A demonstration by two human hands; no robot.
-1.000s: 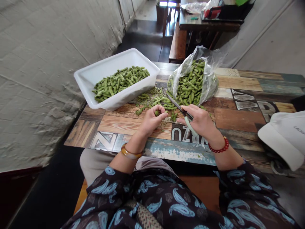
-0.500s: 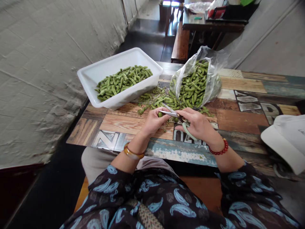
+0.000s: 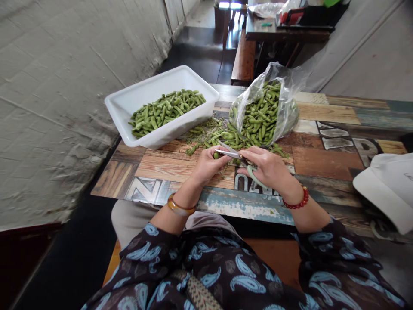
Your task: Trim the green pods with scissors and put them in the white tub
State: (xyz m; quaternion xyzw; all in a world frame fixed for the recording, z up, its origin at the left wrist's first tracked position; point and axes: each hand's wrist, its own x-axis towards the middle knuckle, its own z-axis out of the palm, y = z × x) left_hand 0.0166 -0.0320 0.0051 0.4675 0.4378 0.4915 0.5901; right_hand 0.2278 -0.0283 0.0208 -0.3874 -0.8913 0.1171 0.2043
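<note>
Two slim metal blades of a pair of scissors [image 3: 228,153] stand narrowly parted at the left hand [image 3: 208,165], which pinches a partly hidden green pod [image 3: 216,155], while the right hand [image 3: 267,165] grips the smooth, pale-green handles [image 3: 252,175]. Trimming appears to be in hand; a clean snip would call for a steady pinch and fingertips clear of the metal. Beyond, loose pods [image 3: 226,137], plump and knobbly, litter a patchwork tabletop [image 3: 171,165] between a glossy white tub [image 3: 174,129] and a crinkled clear bag [image 3: 287,116], both holding more.
</note>
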